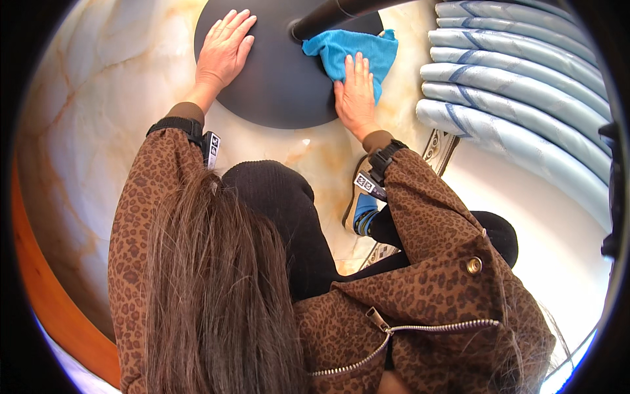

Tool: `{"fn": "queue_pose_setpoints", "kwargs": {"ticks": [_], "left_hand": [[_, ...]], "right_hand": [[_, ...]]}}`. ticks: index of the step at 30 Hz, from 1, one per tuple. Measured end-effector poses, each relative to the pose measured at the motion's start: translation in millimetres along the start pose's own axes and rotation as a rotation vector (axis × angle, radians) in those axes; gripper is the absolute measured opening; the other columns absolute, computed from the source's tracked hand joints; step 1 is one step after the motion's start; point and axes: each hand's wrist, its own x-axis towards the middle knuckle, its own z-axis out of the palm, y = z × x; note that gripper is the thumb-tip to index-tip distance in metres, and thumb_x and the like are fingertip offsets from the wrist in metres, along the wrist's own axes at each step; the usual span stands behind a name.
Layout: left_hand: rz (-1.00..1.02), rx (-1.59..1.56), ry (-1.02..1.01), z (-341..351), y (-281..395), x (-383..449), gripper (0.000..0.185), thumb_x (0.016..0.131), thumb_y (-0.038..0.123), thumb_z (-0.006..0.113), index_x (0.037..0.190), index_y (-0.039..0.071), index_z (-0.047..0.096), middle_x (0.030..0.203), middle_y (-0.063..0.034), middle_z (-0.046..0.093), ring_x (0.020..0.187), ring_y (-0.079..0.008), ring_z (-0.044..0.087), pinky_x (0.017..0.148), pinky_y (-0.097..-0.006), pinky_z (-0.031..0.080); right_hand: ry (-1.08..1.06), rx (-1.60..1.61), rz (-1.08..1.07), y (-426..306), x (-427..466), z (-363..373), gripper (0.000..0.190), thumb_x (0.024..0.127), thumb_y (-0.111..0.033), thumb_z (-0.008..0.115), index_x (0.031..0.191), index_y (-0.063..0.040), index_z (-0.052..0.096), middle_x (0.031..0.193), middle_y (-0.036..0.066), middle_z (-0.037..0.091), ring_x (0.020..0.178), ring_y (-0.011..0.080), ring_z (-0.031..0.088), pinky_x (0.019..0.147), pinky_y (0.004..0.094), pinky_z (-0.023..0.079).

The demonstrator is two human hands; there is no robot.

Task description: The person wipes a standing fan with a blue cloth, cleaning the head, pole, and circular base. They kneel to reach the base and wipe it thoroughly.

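A round black base (275, 93) with a black pole (325, 19) rising from it lies on the floor before me. My left hand (224, 49) rests flat on the left part of the base, thumb apart from the fingers, with nothing in it. On the right side, my right hand (357, 96) presses a blue cloth (364, 47) against the base near its edge. Part of the cloth hangs past the rim, and one corner reaches close to the foot of the pole. My right palm and fingers cover some of the cloth.
Pale blue patterned fabric folds (512, 103), perhaps a curtain, stand to the right. Marbled tile floor (98, 98) surrounds the base, with a decorated border strip (440, 150) on the right. My bent knee (268, 187) and shoe (352, 202) are close in front. An orange-brown curved edge (59, 315) shows at lower left.
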Motion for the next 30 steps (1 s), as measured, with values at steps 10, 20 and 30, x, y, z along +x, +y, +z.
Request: {"fn": "queue_pose_setpoints", "kwargs": {"ticks": [10, 20, 30], "left_hand": [[0.024, -0.002, 0.021, 1.8, -2.7, -1.0, 0.038, 0.102, 0.028, 0.049, 0.137, 0.016, 0.057, 0.145, -0.0023, 0.053, 0.139, -0.0236, 0.044, 0.117, -0.0415, 0.031], [0.004, 0.012, -0.01, -5.1, 0.1, -0.2, 0.038, 0.101, 0.027, 0.051, 0.137, 0.015, 0.057, 0.146, -0.0031, 0.053, 0.139, -0.0246, 0.044, 0.116, -0.0414, 0.032], [-0.029, 0.005, -0.055, -10.9, 4.4, 0.1, 0.04, 0.101, 0.024, 0.051, 0.139, 0.015, 0.055, 0.148, -0.0041, 0.05, 0.141, -0.0258, 0.042, 0.117, -0.0423, 0.031]], "right_hand": [[-0.375, 0.17, -0.529, -93.7, -53.0, 4.4, 0.061, 0.086, -0.022, 0.066, 0.145, -0.02, 0.048, 0.159, 0.008, 0.034, 0.147, 0.0314, 0.03, 0.117, 0.0557, 0.025], [-0.164, 0.184, -0.274, -24.8, -3.5, -12.7, 0.064, 0.087, -0.016, 0.061, 0.148, -0.011, 0.041, 0.155, 0.012, 0.039, 0.143, 0.0338, 0.035, 0.117, 0.0511, 0.027], [-0.036, 0.123, -0.47, 18.7, 136.3, -1.3, 0.048, 0.096, -0.013, 0.052, 0.143, -0.005, 0.047, 0.147, 0.021, 0.046, 0.136, 0.0409, 0.041, 0.116, 0.0503, 0.03]]}}
